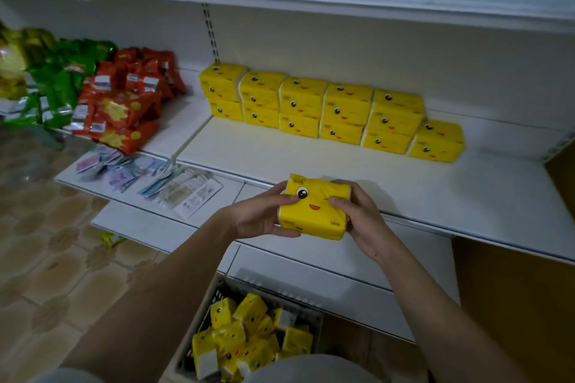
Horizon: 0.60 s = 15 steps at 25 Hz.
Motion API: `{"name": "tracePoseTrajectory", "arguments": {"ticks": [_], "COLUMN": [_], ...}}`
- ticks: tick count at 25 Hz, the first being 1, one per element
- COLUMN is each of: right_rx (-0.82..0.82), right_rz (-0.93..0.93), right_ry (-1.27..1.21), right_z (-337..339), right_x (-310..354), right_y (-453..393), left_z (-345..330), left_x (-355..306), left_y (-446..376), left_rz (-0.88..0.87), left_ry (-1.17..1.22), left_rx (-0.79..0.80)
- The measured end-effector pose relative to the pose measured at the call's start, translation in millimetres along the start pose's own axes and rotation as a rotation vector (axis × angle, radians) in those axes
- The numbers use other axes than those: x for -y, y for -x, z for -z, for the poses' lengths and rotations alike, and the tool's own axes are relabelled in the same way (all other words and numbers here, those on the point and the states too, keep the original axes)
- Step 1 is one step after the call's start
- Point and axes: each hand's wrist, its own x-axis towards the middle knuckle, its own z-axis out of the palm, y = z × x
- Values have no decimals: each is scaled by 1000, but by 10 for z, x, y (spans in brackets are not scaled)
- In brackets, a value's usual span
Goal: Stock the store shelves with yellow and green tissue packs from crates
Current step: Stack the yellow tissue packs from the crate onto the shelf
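Both hands, left hand (264,214) and right hand (357,214), have fingers curled round the yellow tissue pack (314,208), centre frame above the shelf (466,196). Looks light and squishy, so grab the ends.

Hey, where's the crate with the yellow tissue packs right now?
In the head view the crate sits on the floor at bottom centre, below the lowest shelf and between the person's forearms, directly beneath the yellow pack held in both hands.
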Motion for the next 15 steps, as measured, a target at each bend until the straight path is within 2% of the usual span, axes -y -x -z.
{"name": "tracePoseTrajectory", "arguments": {"ticks": [4, 9, 11, 13, 15], "right_rx": [-153, -208, -294, -387, -446], "right_rz": [88, 332, 389, 389, 394], "right_ry": [83, 176, 262, 343, 285], "right_z": [425, 1043, 1312, 1573, 1842], "right_x": [260, 567, 719, 869, 1024], "right_y": [46, 98, 38, -47, -142], "left_z": [-392, -1124, -1465, -1792, -2050], "left_x": [-248, -491, -604, -674, -670], "left_y": [-462, -1129, -1419, -1641, -1859], "left_rz": [-47, -133, -182, -230, -279], "left_ry": [-32, -5, 1, -43, -145], "left_rx": [-87, -84, -82, -140, -250]}}
